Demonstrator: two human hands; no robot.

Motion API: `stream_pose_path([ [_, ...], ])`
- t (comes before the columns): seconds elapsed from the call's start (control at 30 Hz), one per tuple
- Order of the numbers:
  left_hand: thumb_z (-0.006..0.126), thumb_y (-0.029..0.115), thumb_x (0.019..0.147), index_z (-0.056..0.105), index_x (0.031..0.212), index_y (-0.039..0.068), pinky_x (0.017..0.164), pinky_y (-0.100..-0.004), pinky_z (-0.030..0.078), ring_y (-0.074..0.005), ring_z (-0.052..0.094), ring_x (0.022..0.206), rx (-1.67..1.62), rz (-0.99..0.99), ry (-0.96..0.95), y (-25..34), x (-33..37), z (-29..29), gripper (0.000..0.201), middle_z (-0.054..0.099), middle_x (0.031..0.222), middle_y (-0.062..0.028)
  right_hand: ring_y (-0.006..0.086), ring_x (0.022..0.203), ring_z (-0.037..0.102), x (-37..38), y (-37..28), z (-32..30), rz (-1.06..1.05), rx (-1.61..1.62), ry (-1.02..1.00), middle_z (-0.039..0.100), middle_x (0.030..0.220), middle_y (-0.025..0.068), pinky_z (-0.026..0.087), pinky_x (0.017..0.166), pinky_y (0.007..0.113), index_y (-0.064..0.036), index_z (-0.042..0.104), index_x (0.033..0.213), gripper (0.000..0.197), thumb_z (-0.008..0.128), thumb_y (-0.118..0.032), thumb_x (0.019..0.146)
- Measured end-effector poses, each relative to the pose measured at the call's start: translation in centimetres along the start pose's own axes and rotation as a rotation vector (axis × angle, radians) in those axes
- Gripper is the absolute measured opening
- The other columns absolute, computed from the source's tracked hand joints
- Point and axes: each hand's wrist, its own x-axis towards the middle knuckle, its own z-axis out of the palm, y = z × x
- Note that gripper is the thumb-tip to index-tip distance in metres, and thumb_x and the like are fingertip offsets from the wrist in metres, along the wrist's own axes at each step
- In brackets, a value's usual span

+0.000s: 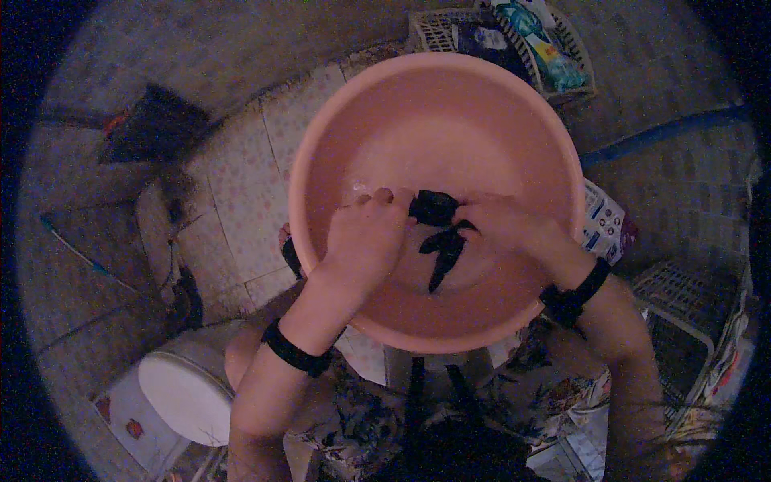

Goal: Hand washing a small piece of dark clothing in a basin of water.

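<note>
A large round pink basin [300, 173] stands in front of me. Inside its rim, both my hands grip a small piece of black cloth [436, 207], whose exact kind I cannot make out. My left hand [369, 237] has its fingers curled at the cloth's left edge. Pinched at the other side, my right hand [504, 225] holds the cloth, and narrow dark ends hang below its fingers. What looks like shallow water covers the basin's bottom. Each wrist wears a black band.
At the far right, a plastic basket [582, 60] holds several packages. A blue pipe [666, 132] runs along the right wall, above a white and purple package [604, 221] and a grey crate [683, 301]. A white oval lid [189, 398] is at lower left, a dark flat object [157, 124] at upper left.
</note>
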Motion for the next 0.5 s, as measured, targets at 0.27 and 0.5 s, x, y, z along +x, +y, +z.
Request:
stream_pose_path([
  [0.27,0.052,0.021,0.093,0.059,0.125,0.017,0.066,-0.0463,0.057,-0.0341,0.068,0.084,0.060,-0.050,-0.149,-0.4,-0.2,0.3,0.033,0.067,0.102,-0.0151,0.0359,0.129,0.044,3.9,-1.3,1.7,0.338,0.360,0.020,0.048,0.133,0.0196,0.041,0.106,0.046,-0.0202,0.062,0.123,0.035,0.060,-0.020,0.088],
  [0.5,0.047,0.021,0.094,0.059,0.122,0.019,0.067,-0.0456,0.058,-0.0334,0.069,0.086,0.040,-0.032,-0.089,-0.4,-0.2,0.4,0.031,0.067,0.104,-0.0144,0.0431,0.125,0.045,1.2,-3.0,5.3,-0.138,-0.385,0.244,0.037,0.145,0.0170,0.043,0.102,0.048,-0.0306,0.065,0.121,0.034,0.059,-0.024,0.088],
])
